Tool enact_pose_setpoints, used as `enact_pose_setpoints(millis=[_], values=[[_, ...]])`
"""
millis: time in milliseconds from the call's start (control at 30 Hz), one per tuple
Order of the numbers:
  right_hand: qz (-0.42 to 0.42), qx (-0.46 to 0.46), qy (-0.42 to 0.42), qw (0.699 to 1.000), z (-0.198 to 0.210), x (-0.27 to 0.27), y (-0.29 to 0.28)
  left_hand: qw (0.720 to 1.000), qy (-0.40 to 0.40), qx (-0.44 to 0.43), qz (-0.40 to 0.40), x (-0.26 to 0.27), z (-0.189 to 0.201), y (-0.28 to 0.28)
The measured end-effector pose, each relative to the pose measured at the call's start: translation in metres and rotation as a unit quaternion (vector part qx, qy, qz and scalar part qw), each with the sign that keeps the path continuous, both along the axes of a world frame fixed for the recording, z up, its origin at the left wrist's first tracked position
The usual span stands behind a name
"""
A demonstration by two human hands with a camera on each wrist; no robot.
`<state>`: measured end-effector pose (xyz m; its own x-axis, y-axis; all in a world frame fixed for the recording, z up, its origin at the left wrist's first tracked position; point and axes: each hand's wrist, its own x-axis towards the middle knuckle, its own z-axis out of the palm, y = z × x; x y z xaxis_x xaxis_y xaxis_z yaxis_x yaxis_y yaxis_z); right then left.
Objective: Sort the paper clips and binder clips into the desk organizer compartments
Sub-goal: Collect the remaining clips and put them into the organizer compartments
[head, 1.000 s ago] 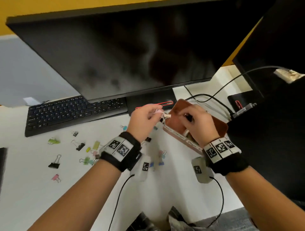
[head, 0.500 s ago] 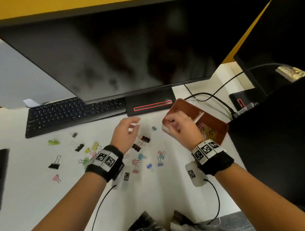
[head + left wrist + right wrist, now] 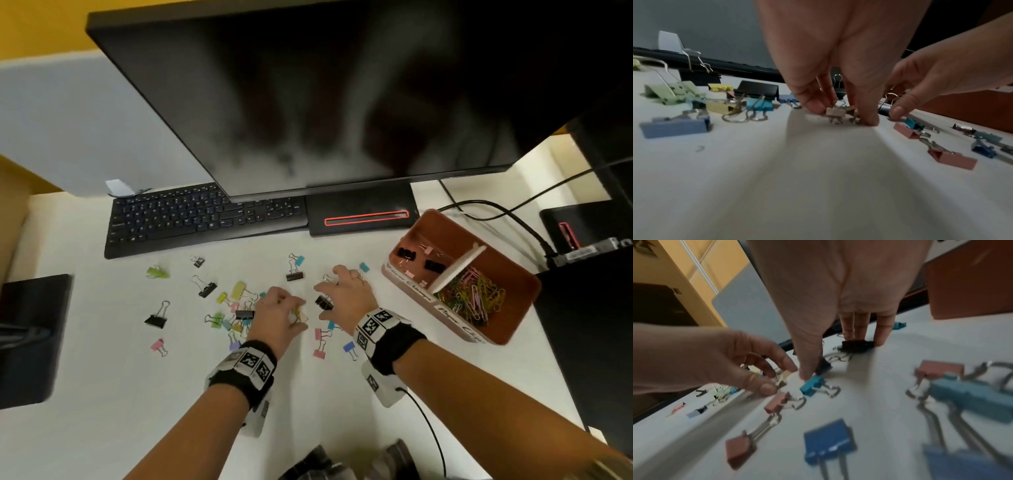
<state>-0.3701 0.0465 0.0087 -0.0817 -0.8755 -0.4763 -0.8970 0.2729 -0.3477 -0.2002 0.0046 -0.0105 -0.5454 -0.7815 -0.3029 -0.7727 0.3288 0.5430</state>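
Loose binder clips (image 3: 239,308) in several colours lie scattered on the white desk. My left hand (image 3: 297,311) pinches a small cream binder clip (image 3: 835,112) between thumb and fingers, still low on the desk. Just to its right, my right hand (image 3: 329,297) reaches down with straight, spread fingers. Its fingertips touch a black binder clip (image 3: 857,345) and its thumb stands beside a teal clip (image 3: 810,387). The brown organizer (image 3: 513,308) stands at the right. Its far compartment holds a few binder clips (image 3: 407,253). Its near compartment holds coloured paper clips (image 3: 469,291).
A black keyboard (image 3: 205,216) and a large monitor (image 3: 325,102) stand behind the clips. Cables (image 3: 507,212) run behind the organizer. A black box (image 3: 589,325) rises at the right and a dark flat object (image 3: 30,335) lies at the left.
Both hands have come back from the organizer to the loose clips on the desk. The left hand has pinched a small cream clip; the right hand has lowered onto a black clip.
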Motion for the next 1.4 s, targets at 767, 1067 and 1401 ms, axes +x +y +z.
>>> enact_pose_setpoints(millis=[767,1067,1401], values=[[-0.122,-0.163,-0.115,0.972,0.051,-0.021,0.029,0.990,0.120,0.046,0.054,-0.027,0.044,-0.019],[-0.280,-0.228,-0.022,0.932,0.095,-0.120,0.044,0.955,0.269,0.126,-0.020,-0.177,0.113,-0.003],[-0.158,-0.205,-0.148,0.955,0.076,-0.078,0.041,0.967,0.220,-0.085,0.092,-0.101,0.077,-0.063]])
